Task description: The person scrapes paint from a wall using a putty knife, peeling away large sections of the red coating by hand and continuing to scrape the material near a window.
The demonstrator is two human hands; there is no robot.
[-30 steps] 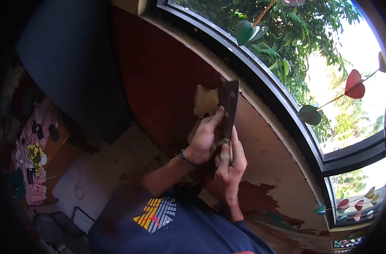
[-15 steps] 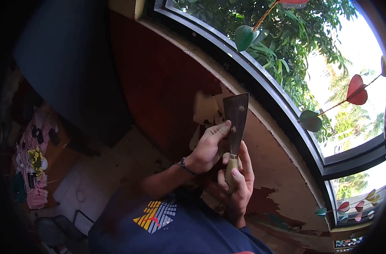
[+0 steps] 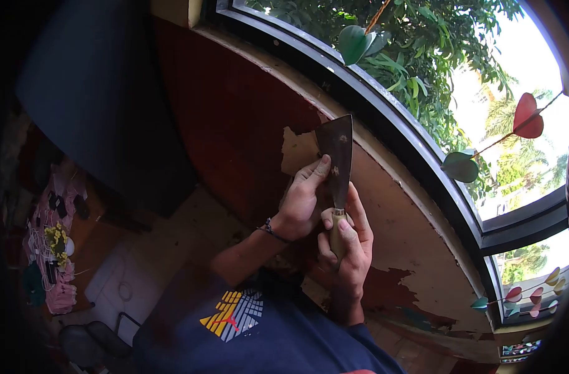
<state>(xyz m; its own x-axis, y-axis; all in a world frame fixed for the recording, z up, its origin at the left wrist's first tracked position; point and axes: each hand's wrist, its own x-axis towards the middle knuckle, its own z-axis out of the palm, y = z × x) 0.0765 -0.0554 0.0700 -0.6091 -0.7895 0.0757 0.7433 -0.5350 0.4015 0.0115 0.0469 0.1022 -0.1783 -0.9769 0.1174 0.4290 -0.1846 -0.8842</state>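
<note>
A paint scraper (image 3: 337, 153) with a wide, stained metal blade and a pale wooden handle is held up in front of a wall. My right hand (image 3: 354, 249) is wrapped round the handle, with the index finger stretched along the side toward the blade. My left hand (image 3: 298, 206), with a dark bracelet at the wrist, pinches the blade's left edge. Its thumb lies on the near face, and its other fingers are partly hidden. Behind the blade, the maroon wall (image 3: 234, 106) has a bare tan patch (image 3: 298, 151) with ragged edges.
A dark window frame (image 3: 384, 103) runs diagonally above the wall. Strings of paper hearts (image 3: 529, 116) hang before the window. At left stand a table with pink cloth (image 3: 61, 297) and yellow flowers (image 3: 55, 242), and a dark chair (image 3: 88, 343). More flaked paint (image 3: 390, 290) shows low on the right.
Both hands and the scraper have moved slightly up and left in view. The blade now overlaps the right side of the bare patch. The grip looks the same.
</note>
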